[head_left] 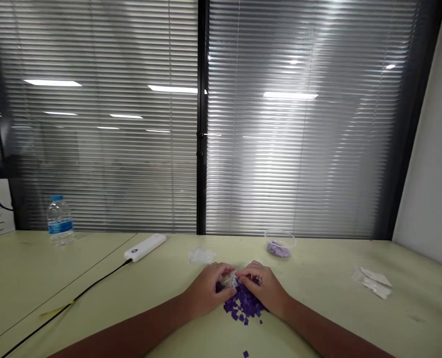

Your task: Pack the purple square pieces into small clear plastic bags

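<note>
So the left hand (205,292) and right hand (263,289) are pulled in close, fingers curled, both pinching a small clear plastic bag (230,280) between them. It's too crumpled to make out a long axis or say which way it points. It sits right over a loose pile of purple square bits (244,304), which spreads from under the hands toward the person, and one stray purple square (245,354) lies well off at the bottom of the view.

Further along the pale green worktop (317,311) there's a flat clear bag (201,256) and a clear plastic cup (279,242) with lilac bits in it. Off left are a white power bank (144,247) with a black cable (75,298) and a water bottle (59,220) standing upright — white packets (372,282) lie off right. Behind it all is a window with horizontal blinds (299,149) — ceiling lights reflecting in it.
</note>
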A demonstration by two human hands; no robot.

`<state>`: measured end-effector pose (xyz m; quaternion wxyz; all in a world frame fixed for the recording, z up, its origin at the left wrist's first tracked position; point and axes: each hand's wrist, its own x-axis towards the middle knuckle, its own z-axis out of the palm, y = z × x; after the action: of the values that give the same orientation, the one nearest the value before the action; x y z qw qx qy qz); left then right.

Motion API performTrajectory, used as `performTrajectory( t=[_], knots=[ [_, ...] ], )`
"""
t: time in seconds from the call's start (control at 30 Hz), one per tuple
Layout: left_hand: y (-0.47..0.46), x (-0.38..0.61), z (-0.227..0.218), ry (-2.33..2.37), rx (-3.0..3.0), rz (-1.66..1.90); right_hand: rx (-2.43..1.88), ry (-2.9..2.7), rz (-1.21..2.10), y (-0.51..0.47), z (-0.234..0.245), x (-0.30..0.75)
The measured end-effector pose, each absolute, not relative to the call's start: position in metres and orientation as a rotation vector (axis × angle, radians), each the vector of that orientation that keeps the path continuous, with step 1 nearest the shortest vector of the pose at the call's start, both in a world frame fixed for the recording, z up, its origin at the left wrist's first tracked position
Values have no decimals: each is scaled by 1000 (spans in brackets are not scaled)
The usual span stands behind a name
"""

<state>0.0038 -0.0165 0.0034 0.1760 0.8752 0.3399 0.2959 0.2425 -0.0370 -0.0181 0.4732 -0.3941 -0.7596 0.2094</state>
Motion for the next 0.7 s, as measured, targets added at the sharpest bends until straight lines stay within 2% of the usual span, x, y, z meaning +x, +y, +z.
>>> performTrajectory(
  t=[0.7],
  knots=[
    [-15,3,4,949,2382,840,-965,-1826,521,-38,-17,246]
  ],
)
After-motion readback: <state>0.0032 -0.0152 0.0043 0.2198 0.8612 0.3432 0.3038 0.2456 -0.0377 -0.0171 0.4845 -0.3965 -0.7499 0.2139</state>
